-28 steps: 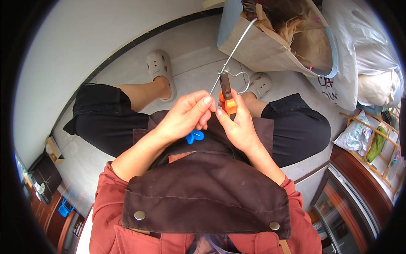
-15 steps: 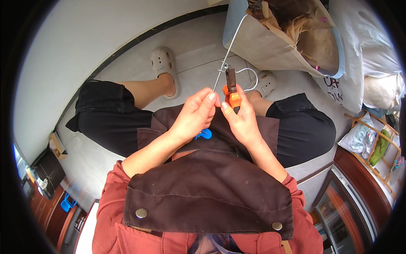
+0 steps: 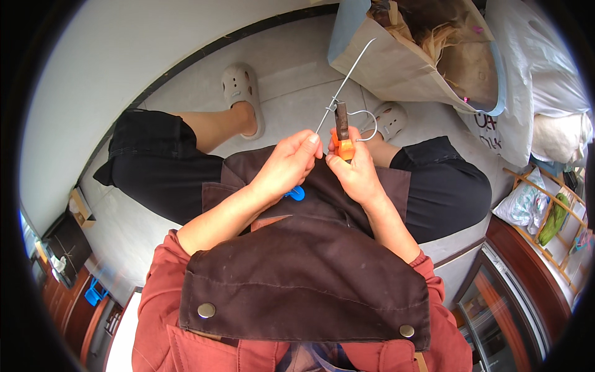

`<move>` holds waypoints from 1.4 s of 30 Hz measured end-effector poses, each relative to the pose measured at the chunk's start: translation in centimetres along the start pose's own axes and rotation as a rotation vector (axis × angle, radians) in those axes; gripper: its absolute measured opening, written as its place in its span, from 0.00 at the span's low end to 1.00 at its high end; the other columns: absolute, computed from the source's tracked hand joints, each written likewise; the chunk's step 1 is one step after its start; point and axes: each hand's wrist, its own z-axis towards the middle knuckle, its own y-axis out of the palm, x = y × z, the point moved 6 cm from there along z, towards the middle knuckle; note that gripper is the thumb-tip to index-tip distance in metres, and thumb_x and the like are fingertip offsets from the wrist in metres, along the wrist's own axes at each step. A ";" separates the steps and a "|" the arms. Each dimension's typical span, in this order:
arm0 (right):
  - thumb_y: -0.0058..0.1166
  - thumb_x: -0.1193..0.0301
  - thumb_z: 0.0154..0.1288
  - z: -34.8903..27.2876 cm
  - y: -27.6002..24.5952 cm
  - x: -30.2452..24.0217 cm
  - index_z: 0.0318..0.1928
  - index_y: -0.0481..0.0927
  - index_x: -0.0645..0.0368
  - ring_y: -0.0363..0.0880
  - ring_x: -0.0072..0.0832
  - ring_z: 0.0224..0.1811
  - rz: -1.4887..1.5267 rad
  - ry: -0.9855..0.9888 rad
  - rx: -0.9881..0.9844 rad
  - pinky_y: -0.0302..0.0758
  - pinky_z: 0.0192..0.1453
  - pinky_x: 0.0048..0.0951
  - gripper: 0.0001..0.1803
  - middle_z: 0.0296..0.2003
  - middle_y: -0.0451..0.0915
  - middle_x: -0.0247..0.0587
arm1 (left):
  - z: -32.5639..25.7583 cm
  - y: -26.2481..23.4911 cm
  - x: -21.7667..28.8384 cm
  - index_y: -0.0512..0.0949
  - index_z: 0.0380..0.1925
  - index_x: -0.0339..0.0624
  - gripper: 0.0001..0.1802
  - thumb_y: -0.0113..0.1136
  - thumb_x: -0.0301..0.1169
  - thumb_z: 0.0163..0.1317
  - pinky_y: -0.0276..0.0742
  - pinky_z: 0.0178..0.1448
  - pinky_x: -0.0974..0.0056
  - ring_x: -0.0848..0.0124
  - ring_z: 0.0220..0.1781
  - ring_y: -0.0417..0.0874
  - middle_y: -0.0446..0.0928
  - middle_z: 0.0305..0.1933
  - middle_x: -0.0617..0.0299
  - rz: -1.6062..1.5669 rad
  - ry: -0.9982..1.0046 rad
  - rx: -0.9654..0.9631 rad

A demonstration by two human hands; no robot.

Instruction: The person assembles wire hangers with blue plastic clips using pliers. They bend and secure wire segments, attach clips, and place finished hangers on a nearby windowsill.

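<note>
Ahead of the left hand (image 3: pixel 289 162) that pinches it, a wire (image 3: pixel 354 67) slants forward-right past pliers (image 3: pixel 341 121) clasped in the right hand (image 3: pixel 357 176).

Large dark letters (image 3: pixel 486 121), partly hidden, stand on the white plastic bag (image 3: pixel 514 80).

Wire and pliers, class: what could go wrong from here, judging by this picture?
The pliers could slip from the wire and strike the left hand pinching it close by. The hooked end, curling beside the right hand, might scratch it if the wire twists.
</note>
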 end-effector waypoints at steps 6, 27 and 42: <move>0.49 0.79 0.48 0.7 0.7 2.5 0.47 0.63 0.64 0.72 0.37 0.37 -0.177 0.044 0.104 0.69 0.43 0.33 0.22 0.32 0.71 0.47 | 0.8 -1.0 -2.1 0.65 0.27 0.44 0.15 0.40 0.41 0.69 0.42 0.16 0.75 0.84 0.14 0.47 0.53 0.15 0.75 -0.036 -0.078 0.064; 0.46 0.77 0.49 2.4 -4.8 2.6 0.44 0.66 0.64 0.76 0.43 0.38 -0.407 0.052 0.333 0.72 0.43 0.37 0.18 0.34 0.75 0.50 | -1.2 -2.9 1.4 0.66 0.33 0.43 0.12 0.37 0.37 0.70 0.47 0.12 0.78 0.84 0.13 0.49 0.53 0.16 0.72 -0.684 -0.265 -0.267; 0.46 0.77 0.50 7.9 -0.6 0.1 0.48 0.68 0.63 0.74 0.28 0.39 -0.129 0.065 -0.191 0.70 0.42 0.27 0.21 0.39 0.75 0.42 | -0.8 -3.9 4.6 0.66 0.40 0.42 0.11 0.36 0.37 0.70 0.42 0.11 0.77 0.84 0.11 0.46 0.54 0.16 0.71 -0.659 -0.138 -0.353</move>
